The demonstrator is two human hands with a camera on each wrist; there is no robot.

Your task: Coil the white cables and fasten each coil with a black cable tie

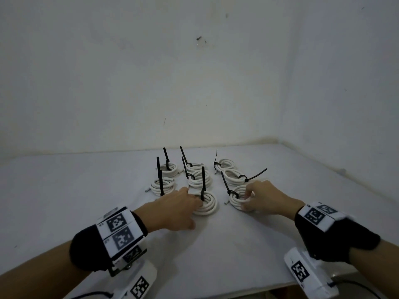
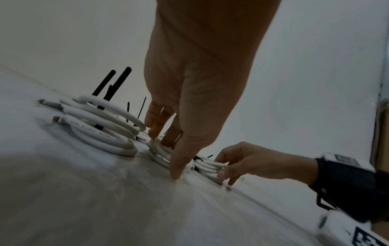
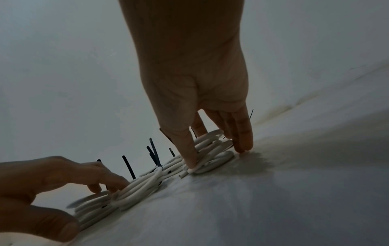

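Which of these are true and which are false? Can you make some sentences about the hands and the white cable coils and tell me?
1. Each hand touches a different coil. True: the left hand is on the near middle coil and the right hand is on the near right coil.
2. The coils on the table have red ties. False: the ties are black, like the upright tie on the near middle coil.
3. The right hand is lifting its coil high in the air. False: that coil lies on the table.
4. Many coils already have a tie on them. True.
5. A loose, uncoiled cable lies between the hands. False: only bare table shows there.
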